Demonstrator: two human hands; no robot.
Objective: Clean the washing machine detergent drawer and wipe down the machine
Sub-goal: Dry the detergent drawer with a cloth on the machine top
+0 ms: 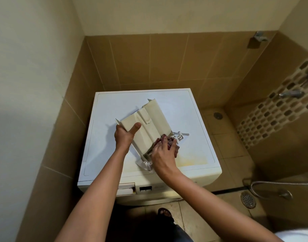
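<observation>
Mid-frame, the left hand point(124, 137) grips a corner of the overturned detergent drawer point(149, 123); the right hand point(163, 154) bunches a reddish cloth point(176, 149) against it, atop the washing machine point(114, 105).

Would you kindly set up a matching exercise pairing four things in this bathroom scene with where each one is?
Things:
1 detergent drawer
2 cloth
3 floor drain
4 tap

Places:
A on the mosaic wall
B gripped by the left hand
C bunched under the right hand
D set in the floor tiles

Pairs: 1-B; 2-C; 3-D; 4-A
</observation>
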